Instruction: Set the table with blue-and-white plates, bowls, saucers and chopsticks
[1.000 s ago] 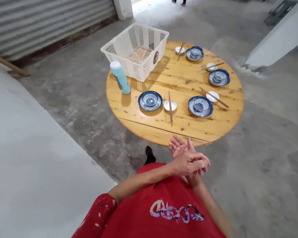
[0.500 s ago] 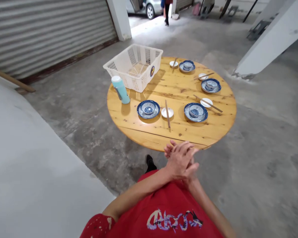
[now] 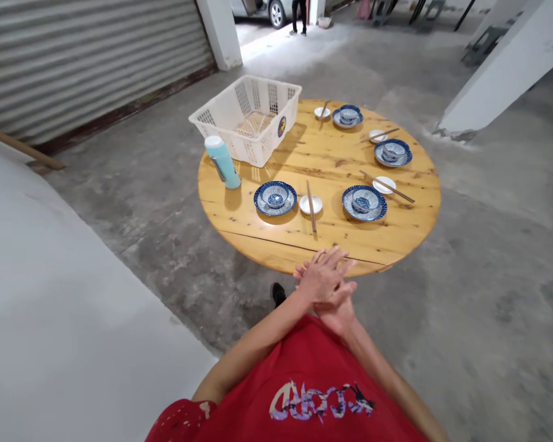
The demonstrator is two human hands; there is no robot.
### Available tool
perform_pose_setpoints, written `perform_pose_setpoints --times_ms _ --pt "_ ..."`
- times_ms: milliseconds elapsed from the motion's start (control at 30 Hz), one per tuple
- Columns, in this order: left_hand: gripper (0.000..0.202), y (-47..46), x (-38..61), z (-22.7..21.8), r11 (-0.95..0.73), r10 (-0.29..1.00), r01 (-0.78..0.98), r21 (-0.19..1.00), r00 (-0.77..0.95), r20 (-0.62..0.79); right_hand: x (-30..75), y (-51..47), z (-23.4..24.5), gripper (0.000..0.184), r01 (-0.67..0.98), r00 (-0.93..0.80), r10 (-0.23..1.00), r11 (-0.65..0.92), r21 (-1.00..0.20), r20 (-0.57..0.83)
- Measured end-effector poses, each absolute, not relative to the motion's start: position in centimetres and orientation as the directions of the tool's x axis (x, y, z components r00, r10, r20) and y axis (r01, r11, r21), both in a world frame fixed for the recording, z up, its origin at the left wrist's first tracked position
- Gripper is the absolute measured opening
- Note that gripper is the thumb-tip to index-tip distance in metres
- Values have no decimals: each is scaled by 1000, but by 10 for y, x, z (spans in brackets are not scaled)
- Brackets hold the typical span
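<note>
My left hand [image 3: 321, 281] lies palm down across my right hand [image 3: 340, 312], fingers stretched out, at the near edge of the round wooden table [image 3: 276, 250]. The right hand is turned palm up beneath it and partly hidden; its visible fingers are extended. No object shows in either hand. Closest to them on the table are a pair of chopsticks [image 3: 311, 207] resting on a small white dish [image 3: 317, 205], a blue-patterned plate [image 3: 262, 209] with a glass-like bowl [image 3: 275, 195] on it at left, and another such plate [image 3: 375, 213] with a bowl [image 3: 363, 199] at right.
A white plastic basket [image 3: 258, 147] and a light-blue bottle [image 3: 225, 166] stand at the table's left. More plates with bowls [image 3: 393, 152], dishes and chopsticks line the right side. Beyond are a white pillar [image 3: 498, 67], a roller shutter [image 3: 92, 55], a car and a standing person [image 3: 299, 15].
My joined hands have shifted slightly left and up in view, the left sliding over the right. The person in the background has moved left. The tableware stays in place.
</note>
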State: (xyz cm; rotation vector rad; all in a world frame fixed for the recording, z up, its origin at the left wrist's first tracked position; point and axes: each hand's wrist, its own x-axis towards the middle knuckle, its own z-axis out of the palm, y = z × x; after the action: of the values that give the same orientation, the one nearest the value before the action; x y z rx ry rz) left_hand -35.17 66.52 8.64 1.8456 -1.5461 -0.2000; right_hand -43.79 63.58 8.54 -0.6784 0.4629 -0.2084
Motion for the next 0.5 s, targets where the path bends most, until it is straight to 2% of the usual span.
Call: perform_pose_setpoints --times_ms 100,200,300,367,433,500 --pt "55 674 -324 66 -225 -840 -744 629 475 262 -441 632 94 48 -10 897 -246 819 -574 -367" --pt "42 705 -300 32 -475 -707 -594 650 697 120 -454 616 94 63 -79 898 -203 798 -597 -390" --pt "31 762 -296 -5 -625 -588 -464 628 809 12 -479 588 75 66 -55 828 -343 738 -672 -444" --pt "28 807 -308 -26 -658 -528 -395 641 849 -19 -503 569 51 56 -24 700 -497 702 -712 -513" --pt "27 849 -327 -41 -732 -373 -240 638 925 -79 -532 556 22 49 -44 563 -574 697 -715 -595" --pt "25 879 -347 -51 -754 -214 -44 655 960 -181 -562 550 -7 39 -82 446 -590 721 -688 -673"
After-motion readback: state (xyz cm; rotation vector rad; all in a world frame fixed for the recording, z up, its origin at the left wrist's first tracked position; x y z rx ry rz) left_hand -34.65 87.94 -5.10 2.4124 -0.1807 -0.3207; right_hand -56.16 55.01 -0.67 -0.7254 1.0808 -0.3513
